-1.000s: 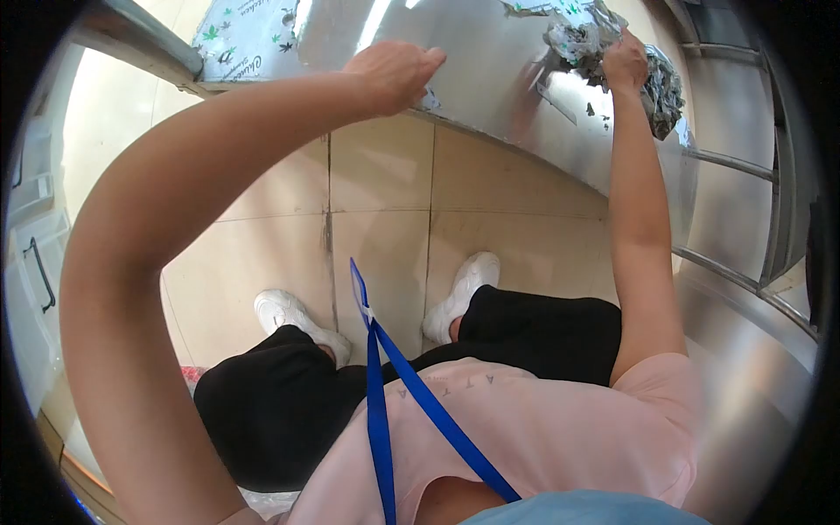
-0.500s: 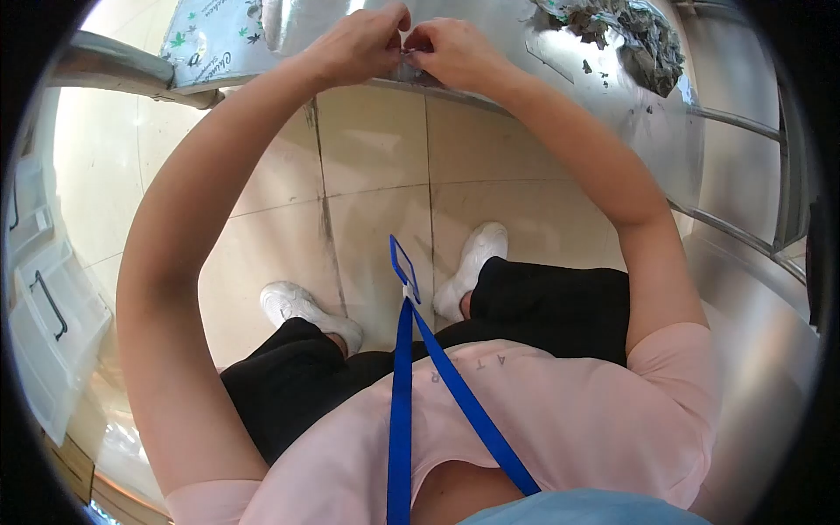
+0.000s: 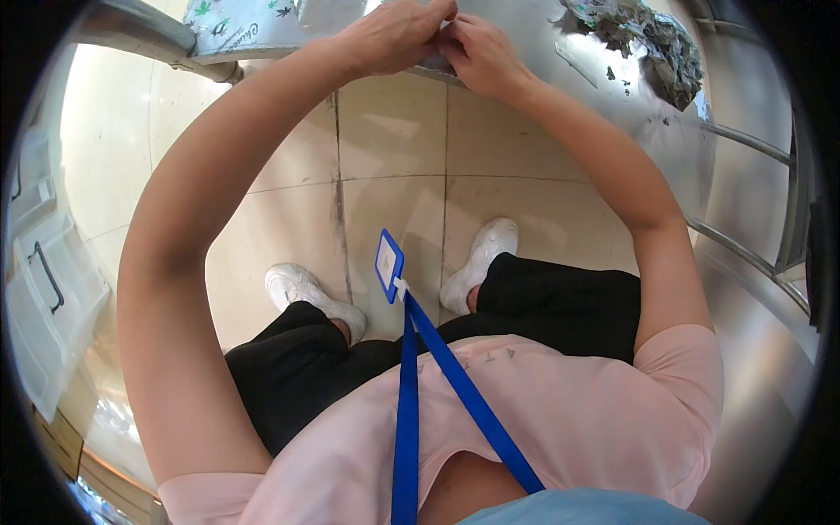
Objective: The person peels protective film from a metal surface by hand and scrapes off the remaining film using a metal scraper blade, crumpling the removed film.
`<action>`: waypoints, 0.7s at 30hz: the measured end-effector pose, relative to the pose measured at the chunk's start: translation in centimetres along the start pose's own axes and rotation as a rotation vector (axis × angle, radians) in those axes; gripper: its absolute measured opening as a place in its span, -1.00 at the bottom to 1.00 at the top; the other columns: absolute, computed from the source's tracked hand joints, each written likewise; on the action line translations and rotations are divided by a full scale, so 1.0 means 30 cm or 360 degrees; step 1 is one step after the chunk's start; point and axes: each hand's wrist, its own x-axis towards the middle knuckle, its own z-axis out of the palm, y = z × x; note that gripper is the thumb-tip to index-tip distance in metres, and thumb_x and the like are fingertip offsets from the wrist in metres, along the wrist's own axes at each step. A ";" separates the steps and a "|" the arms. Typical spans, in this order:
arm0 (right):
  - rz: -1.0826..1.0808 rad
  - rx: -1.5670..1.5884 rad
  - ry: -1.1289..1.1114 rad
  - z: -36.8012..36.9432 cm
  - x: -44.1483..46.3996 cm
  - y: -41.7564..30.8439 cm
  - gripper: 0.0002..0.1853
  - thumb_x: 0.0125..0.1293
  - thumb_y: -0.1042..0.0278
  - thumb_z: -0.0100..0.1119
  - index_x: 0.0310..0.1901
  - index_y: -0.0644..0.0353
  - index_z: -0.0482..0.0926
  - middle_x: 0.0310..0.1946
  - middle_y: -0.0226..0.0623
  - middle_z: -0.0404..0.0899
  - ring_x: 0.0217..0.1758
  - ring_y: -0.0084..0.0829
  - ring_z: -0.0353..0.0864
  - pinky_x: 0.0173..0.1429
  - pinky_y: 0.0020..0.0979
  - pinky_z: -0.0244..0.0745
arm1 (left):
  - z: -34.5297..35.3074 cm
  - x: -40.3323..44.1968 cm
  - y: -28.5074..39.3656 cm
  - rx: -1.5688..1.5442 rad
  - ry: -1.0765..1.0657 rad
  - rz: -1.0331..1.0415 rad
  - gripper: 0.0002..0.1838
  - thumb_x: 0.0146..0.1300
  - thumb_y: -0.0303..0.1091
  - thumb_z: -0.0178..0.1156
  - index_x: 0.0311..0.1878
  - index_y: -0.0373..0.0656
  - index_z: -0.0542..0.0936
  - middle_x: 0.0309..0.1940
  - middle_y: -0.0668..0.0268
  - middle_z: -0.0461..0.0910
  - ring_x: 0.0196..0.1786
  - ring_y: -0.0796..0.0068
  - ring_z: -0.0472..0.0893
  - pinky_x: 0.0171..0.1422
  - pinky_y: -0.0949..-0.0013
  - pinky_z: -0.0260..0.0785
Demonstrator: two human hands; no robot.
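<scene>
The printed sheet [image 3: 245, 31], pale with leaf motifs and lettering, covers the left end of the metal desk [image 3: 544, 44], and a crumpled grey heap [image 3: 672, 68] sits toward its right end with small dark flecks beside it. Between them, at the desk's near edge, the left hand [image 3: 398, 35] and right hand [image 3: 483, 57] meet, fingers curled inward and tips together (whether they pinch anything is hidden, so I cannot tell). The desk surface is shiny, with bright reflections. Below it lies a beige tiled floor [image 3: 389, 131], where white shoes [image 3: 302, 289] stand apart. A blue lanyard [image 3: 464, 394] carries a badge [image 3: 389, 265] above the floor. Clear plastic bins [image 3: 61, 324] stand at left; metal bars [image 3: 744, 140] run at right.
</scene>
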 end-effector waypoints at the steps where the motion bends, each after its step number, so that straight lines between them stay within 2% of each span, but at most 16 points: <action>1: 0.0006 0.0023 -0.0002 -0.005 -0.008 -0.009 -0.87 0.15 0.46 0.06 -0.29 0.25 0.55 -0.32 -0.16 0.52 -0.20 -0.12 0.50 -0.12 -0.25 0.43 | -0.010 0.002 0.008 0.0031 -0.0041 -0.0048 -0.65 0.11 -0.40 0.13 -0.13 -0.28 0.22 -0.47 -0.06 0.53 -0.32 -0.15 0.51 -0.30 0.02 0.34; 4: 0.0316 0.0184 0.0138 -0.048 -0.023 -0.053 -0.88 0.14 0.45 0.10 -0.29 0.25 0.56 -0.33 -0.18 0.53 -0.22 -0.14 0.51 -0.17 -0.28 0.45 | -0.021 0.006 0.014 0.0009 -0.0090 -0.0123 -0.66 0.11 -0.40 0.13 -0.13 -0.27 0.23 -0.46 -0.03 0.54 -0.34 -0.12 0.52 -0.31 0.05 0.35; 7: 0.0199 0.0084 0.0076 -0.074 -0.021 -0.025 -0.90 0.11 0.46 0.14 -0.32 0.23 0.56 -0.36 -0.23 0.53 -0.25 -0.21 0.52 -0.22 -0.33 0.46 | -0.019 -0.002 -0.005 -0.0198 -0.0011 -0.0048 -0.65 0.10 -0.43 0.15 -0.11 -0.25 0.24 -0.46 0.00 0.55 -0.35 -0.07 0.54 -0.32 0.09 0.36; 10: 0.0183 0.0113 -0.0008 -0.053 -0.028 -0.043 -0.85 0.12 0.35 0.07 -0.38 0.23 0.58 -0.37 -0.13 0.52 -0.25 -0.09 0.48 -0.15 -0.19 0.41 | -0.014 -0.014 -0.020 -0.0274 0.0013 0.0023 -0.64 0.08 -0.46 0.17 -0.10 -0.24 0.25 -0.48 0.04 0.54 -0.37 -0.03 0.54 -0.34 0.13 0.36; 13: 0.0141 0.0030 -0.0096 -0.043 -0.010 -0.043 -0.87 0.11 0.37 0.12 -0.37 0.24 0.56 -0.42 -0.13 0.48 -0.22 -0.08 0.46 -0.13 -0.18 0.40 | -0.005 -0.027 -0.017 -0.0273 0.0064 -0.0008 -0.64 0.08 -0.46 0.19 -0.11 -0.23 0.26 -0.49 0.06 0.54 -0.37 0.01 0.55 -0.34 0.16 0.37; 19: -0.0062 0.0004 -0.0012 -0.019 -0.031 -0.056 -0.90 0.11 0.41 0.12 -0.42 0.26 0.55 -0.41 -0.11 0.48 -0.24 -0.08 0.46 -0.13 -0.18 0.39 | -0.025 -0.054 -0.010 -0.0325 0.0026 0.0012 -0.70 0.09 -0.52 0.18 -0.16 -0.23 0.28 -0.46 0.10 0.53 -0.38 0.15 0.57 -0.35 0.23 0.39; 21: 0.0101 0.0223 0.0048 -0.039 -0.036 -0.058 -0.91 0.10 0.42 0.13 -0.43 0.26 0.55 -0.41 -0.11 0.47 -0.23 -0.08 0.46 -0.13 -0.19 0.40 | -0.027 -0.069 -0.009 -0.0536 0.0049 0.0075 -0.71 0.08 -0.57 0.16 -0.17 -0.23 0.29 -0.45 0.13 0.53 -0.39 0.22 0.57 -0.35 0.28 0.40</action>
